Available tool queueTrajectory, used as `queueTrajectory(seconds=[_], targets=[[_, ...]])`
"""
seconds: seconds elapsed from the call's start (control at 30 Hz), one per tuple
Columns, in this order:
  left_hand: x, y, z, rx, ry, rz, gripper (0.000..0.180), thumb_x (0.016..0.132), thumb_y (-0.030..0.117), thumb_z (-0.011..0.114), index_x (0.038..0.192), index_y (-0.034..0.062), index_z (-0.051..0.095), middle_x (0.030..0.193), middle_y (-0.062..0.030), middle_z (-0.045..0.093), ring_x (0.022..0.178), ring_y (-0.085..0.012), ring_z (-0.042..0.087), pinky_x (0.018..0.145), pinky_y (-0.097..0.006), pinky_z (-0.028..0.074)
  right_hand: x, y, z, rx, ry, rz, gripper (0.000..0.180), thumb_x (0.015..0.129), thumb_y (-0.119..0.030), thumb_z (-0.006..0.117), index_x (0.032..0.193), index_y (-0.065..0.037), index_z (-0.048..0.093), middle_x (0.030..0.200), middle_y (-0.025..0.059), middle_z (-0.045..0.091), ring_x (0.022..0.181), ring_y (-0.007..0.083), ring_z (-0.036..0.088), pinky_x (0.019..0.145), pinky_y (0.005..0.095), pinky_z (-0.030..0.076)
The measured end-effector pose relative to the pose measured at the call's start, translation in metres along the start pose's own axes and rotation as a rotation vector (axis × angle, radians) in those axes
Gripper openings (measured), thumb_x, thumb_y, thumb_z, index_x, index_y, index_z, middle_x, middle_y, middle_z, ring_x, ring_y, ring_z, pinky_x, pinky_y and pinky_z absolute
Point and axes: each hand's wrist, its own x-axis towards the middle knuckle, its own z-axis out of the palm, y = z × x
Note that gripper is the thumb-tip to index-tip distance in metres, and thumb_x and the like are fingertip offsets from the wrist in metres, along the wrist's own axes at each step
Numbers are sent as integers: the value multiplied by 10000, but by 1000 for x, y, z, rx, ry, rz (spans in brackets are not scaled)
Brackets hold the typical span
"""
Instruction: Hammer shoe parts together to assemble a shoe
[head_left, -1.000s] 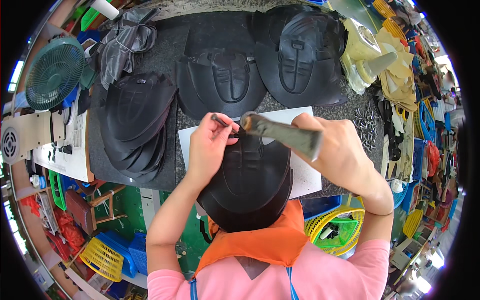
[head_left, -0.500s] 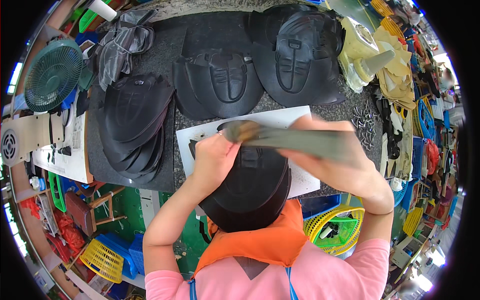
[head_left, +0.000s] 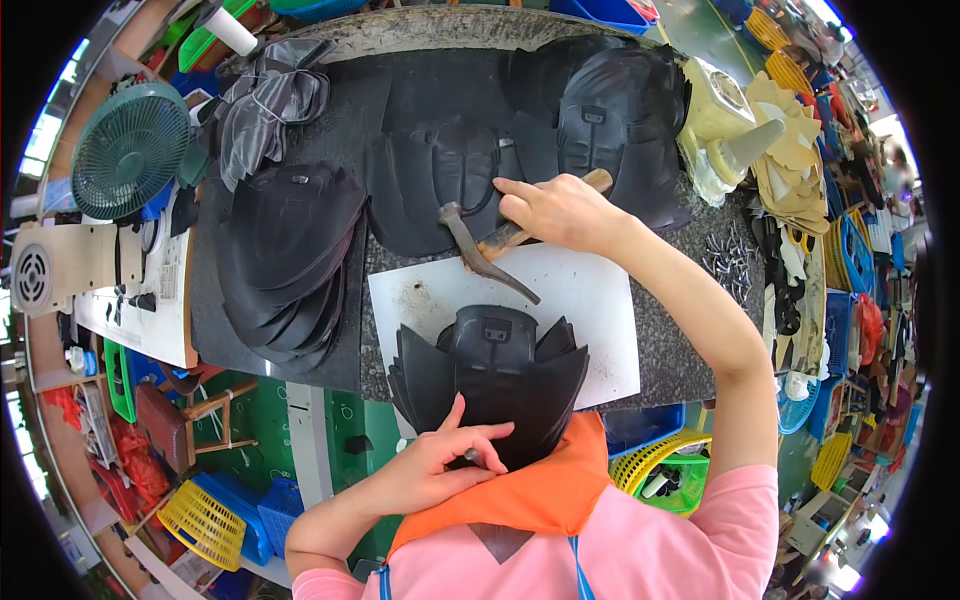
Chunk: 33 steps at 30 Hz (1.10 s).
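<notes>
My right hand (head_left: 565, 215) is closed around the wooden handle of a hammer (head_left: 488, 262), its index finger stretched forward. The curved metal head lies over the far edge of a white board (head_left: 590, 305), against a black moulded piece (head_left: 400, 205). Close to my body, my left hand (head_left: 450, 465) holds a short metal rod (head_left: 471, 454) between its fingers, only the rod's end showing. Under that hand a stack of black moulded pieces (head_left: 485, 375) with a small slotted tab rests across the board's near edge and my orange apron (head_left: 560, 480).
More black pieces are piled at left (head_left: 290, 240) and far right (head_left: 600, 110). Small metal parts (head_left: 730, 258) lie scattered at right, near a pale scale-like device (head_left: 722, 105). A green fan (head_left: 130, 150) stands at left; a yellow basket (head_left: 655, 460) sits below the table edge.
My right hand has moved away to the far side of the board with the hammer, blurred before. My left hand has drawn back toward my body, and the stack's far end has come into view.
</notes>
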Motion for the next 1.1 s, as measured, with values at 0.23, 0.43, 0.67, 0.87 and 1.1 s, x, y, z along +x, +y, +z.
queueTrajectory(seconds=[0.23,0.43,0.67,0.87,1.1], targets=[[0,31,-28,-99,605,138,72,884,1,594,956,-6,591,943,-112,677,853,-190,666,749,-310,540,-12,-39,-27,324,147,53,398,666,-103,717,1033,-34,579,944,98,656,759,270,667,632,365,553],[68,16,-69,-282,820,303,107,913,-16,548,1019,-18,555,957,-119,662,896,-163,659,774,-278,551,-69,-123,-70,314,41,-174,283,717,-144,600,966,-12,625,1072,147,650,607,150,614,489,279,496],[98,-36,-70,-234,778,189,89,921,41,568,1001,1,572,945,-107,673,869,-150,656,739,-270,554,-77,-129,-83,461,-85,107,248,754,-197,645,965,-72,607,924,66,655,597,179,615,513,312,514],[102,-31,-68,-215,748,193,80,925,50,571,990,4,578,940,-99,677,859,-137,652,747,-252,539,-78,-109,-85,656,-179,563,281,845,-252,634,1039,-58,575,780,138,628,691,346,629,591,422,511],[100,-28,-65,-100,750,185,65,922,21,562,976,1,591,950,-87,676,859,-124,647,757,-249,536,-72,-105,-96,653,-185,509,264,852,-242,627,1032,-56,575,791,133,634,708,334,636,600,418,510]])
